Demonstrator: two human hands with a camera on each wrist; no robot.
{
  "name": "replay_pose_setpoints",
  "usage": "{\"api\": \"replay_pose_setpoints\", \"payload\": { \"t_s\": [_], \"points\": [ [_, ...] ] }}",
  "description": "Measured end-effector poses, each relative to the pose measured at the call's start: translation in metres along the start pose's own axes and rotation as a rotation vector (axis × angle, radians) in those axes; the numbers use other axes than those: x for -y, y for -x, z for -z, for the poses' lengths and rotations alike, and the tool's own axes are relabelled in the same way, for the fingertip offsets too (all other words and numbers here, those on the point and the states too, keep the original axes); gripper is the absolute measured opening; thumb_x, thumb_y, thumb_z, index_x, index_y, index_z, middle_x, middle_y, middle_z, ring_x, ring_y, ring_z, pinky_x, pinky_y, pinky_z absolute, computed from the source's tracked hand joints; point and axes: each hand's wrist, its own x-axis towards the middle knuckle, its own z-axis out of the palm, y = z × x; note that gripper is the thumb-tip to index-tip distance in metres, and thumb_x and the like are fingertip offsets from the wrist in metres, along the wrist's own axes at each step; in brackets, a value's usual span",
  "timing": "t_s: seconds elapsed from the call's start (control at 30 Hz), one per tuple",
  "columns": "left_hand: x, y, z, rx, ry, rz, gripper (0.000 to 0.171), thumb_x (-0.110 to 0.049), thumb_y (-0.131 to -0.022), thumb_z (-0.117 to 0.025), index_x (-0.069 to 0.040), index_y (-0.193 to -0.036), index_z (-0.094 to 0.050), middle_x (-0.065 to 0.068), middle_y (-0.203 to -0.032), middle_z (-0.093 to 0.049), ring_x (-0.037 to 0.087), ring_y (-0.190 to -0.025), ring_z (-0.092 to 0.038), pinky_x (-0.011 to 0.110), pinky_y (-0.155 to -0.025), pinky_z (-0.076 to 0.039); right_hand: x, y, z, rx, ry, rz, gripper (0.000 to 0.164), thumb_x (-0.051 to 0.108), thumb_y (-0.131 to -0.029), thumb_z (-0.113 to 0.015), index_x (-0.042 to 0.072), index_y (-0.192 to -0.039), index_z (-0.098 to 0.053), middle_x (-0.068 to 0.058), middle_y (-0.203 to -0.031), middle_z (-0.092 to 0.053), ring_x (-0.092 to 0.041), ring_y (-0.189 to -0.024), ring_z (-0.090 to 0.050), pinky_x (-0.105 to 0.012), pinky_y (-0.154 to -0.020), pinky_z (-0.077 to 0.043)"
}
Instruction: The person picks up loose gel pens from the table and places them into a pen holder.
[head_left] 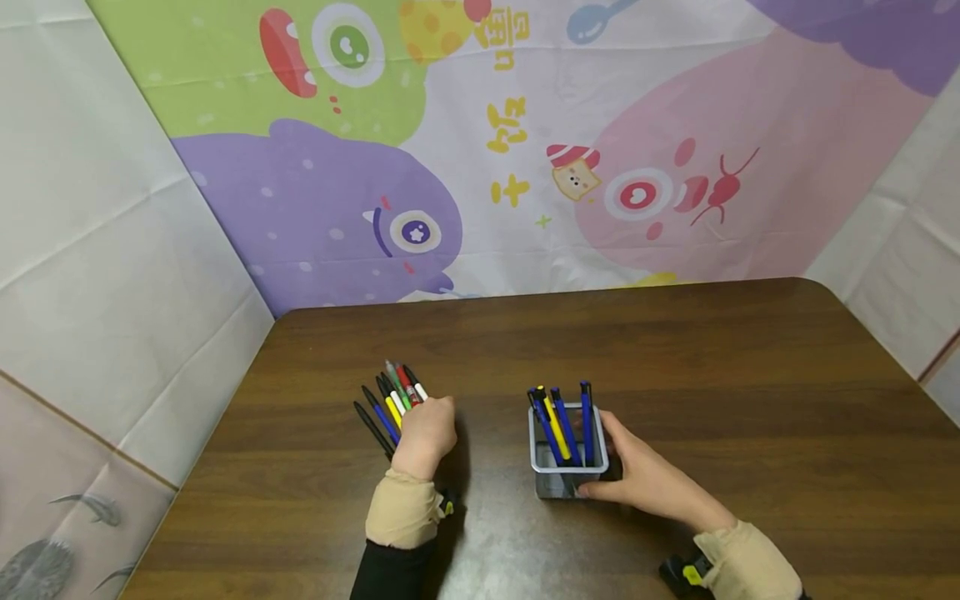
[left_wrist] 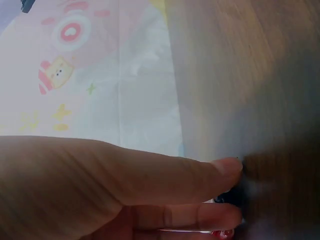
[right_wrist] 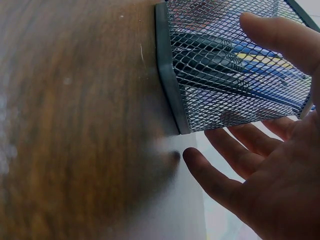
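Note:
On the table's left side, several pens and markers lie fanned side by side, among them a yellow marker [head_left: 394, 412], a blue pen [head_left: 382, 415] and a red pen [head_left: 406, 381]. My left hand [head_left: 426, 435] is over their near ends. In the left wrist view, its thumb and finger pinch a dark-ended pen [left_wrist: 231, 196], mostly hidden by the hand. To the right, a mesh pen holder [head_left: 570, 471] stands upright with several blue pens [head_left: 587, 425] and a yellow pen [head_left: 556, 425] in it. My right hand [head_left: 651, 479] grips the holder's right side, thumb on the near face.
The brown wooden table [head_left: 712, 358] has rounded far corners. A cartoon-printed cloth [head_left: 517, 242] hangs behind its far edge, with pale sheets at both sides.

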Motion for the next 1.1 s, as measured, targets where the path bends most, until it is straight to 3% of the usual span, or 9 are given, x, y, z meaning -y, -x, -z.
{"api": "replay_pose_setpoints", "payload": {
  "t_s": [0.53, 0.8, 1.1],
  "points": [
    [-0.0008, 0.0002, -0.0005, -0.005, -0.009, -0.021, 0.006, 0.001, -0.075, -0.061, 0.0, -0.077, -0.067, 0.017, -0.077, -0.067, 0.031, -0.066, -0.063, 0.043, -0.054, -0.05, -0.0018, -0.0002, -0.0003, -0.005, -0.004, 0.01, 0.087, 0.03, -0.07, -0.078, 0.013, -0.137, -0.025, -0.014, -0.124, -0.049, -0.028, -0.11, -0.054, -0.047, -0.088, -0.043],
    [-0.0006, 0.0002, -0.0014, 0.009, 0.002, 0.024, 0.013, -0.003, -0.078, -0.061, -0.001, -0.091, -0.059, 0.019, -0.083, -0.066, 0.034, -0.07, -0.063, 0.045, -0.057, -0.05, -0.0018, -0.0005, 0.0004, -0.004, 0.012, 0.018, 0.086, 0.031, -0.07, -0.078, 0.013, -0.136, -0.026, -0.014, -0.125, -0.049, -0.026, -0.11, -0.054, -0.043, -0.088, -0.044],
    [-0.0011, 0.0, -0.0037, 0.0, -0.015, 0.02, 0.012, -0.005, -0.076, -0.063, -0.002, -0.087, -0.062, 0.019, -0.082, -0.066, 0.034, -0.068, -0.063, 0.045, -0.056, -0.05, -0.0009, -0.0002, 0.0005, -0.006, 0.021, 0.015, 0.086, 0.032, -0.07, -0.078, 0.013, -0.136, -0.026, -0.012, -0.124, -0.05, -0.025, -0.109, -0.055, -0.041, -0.088, -0.044]
  ]
}}
